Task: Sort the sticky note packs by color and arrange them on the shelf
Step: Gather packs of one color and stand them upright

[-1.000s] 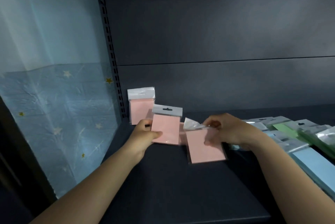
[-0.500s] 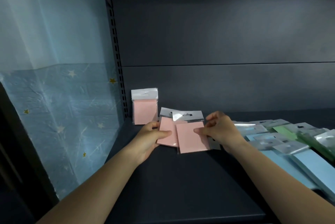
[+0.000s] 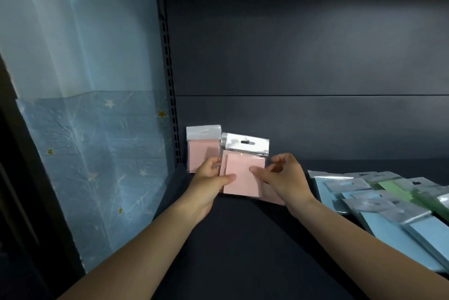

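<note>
Dark matte shelf (image 3: 243,251), both hands pinching flat square pink packs (image 3: 243,173) in crinkly clear sleeves: left hand (image 3: 209,183), right hand (image 3: 284,178). Blue packs (image 3: 388,227) lie lower right.

Behind the front pink pack (image 3: 244,173) we cannot count the packs: one pink edge shows at its left, and a corner peeks out below the right hand (image 3: 283,178). The standing pink pack (image 3: 202,148) left of it is partly covered by the left hand (image 3: 209,178). Right of the front pink pack, the blue packs (image 3: 398,229) and green packs (image 3: 413,193) overlap and run off the frame's right edge.
</note>
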{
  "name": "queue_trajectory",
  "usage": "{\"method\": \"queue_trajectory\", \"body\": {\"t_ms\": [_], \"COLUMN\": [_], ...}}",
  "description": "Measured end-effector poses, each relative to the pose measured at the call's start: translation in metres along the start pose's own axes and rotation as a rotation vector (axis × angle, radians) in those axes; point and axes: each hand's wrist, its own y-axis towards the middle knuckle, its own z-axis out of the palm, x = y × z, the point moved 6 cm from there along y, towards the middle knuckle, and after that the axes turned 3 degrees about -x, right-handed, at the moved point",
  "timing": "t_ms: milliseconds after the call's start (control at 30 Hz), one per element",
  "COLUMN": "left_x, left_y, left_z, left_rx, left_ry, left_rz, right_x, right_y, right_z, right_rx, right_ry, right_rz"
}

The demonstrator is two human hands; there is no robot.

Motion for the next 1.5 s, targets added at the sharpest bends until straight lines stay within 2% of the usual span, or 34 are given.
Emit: {"method": "queue_trajectory", "body": {"t_ms": [133, 233, 500, 733, 900, 1067, 1167, 1267, 1367, 1500], "left_x": [-0.023, -0.034, -0.024, -0.012, -0.01, -0.015, -0.022, -0.025, -0.017, -0.006], "left_y": [0.011, 0.02, 0.053, 0.066, 0.068, 0.064, 0.048, 0.035, 0.033, 0.035], "left_z": [-0.014, -0.031, -0.071, -0.084, -0.089, -0.089, -0.089, -0.076, -0.045, 0.0], "left_rx": [-0.033, -0.094, -0.26, -0.37, -0.371, -0.369, -0.419, -0.35, -0.153, 0.1], "left_ry": [-0.038, 0.128, 0.512, 0.64, 0.691, 0.777, 0.766, 0.719, 0.761, 0.911], "left_rz": [0.116, 0.214, 0.248, 0.237, 0.227, 0.21, 0.281, 0.337, 0.299, 0.315], "right_x": [0.021, 0.029, 0.027, 0.026, 0.023, 0.023, 0.024, 0.022, 0.015, 0.003], "right_y": [0.004, 0.014, 0.041, 0.049, 0.051, 0.054, 0.052, 0.045, 0.038, 0.032], "right_z": [0.035, 0.059, 0.111, 0.115, 0.116, 0.108, 0.074, 0.031, 0.001, -0.008], "right_rx": [0.149, 0.146, 0.142, 0.099, 0.11, 0.222, 0.298, 0.416, 0.515, 0.563], "right_ry": [0.08, 0.083, -0.244, -0.409, -0.435, -0.446, -0.531, -0.683, -0.788, -0.768], "right_rz": [-0.064, -0.09, -0.138, -0.171, -0.172, -0.143, -0.15, -0.154, -0.117, -0.075]}}
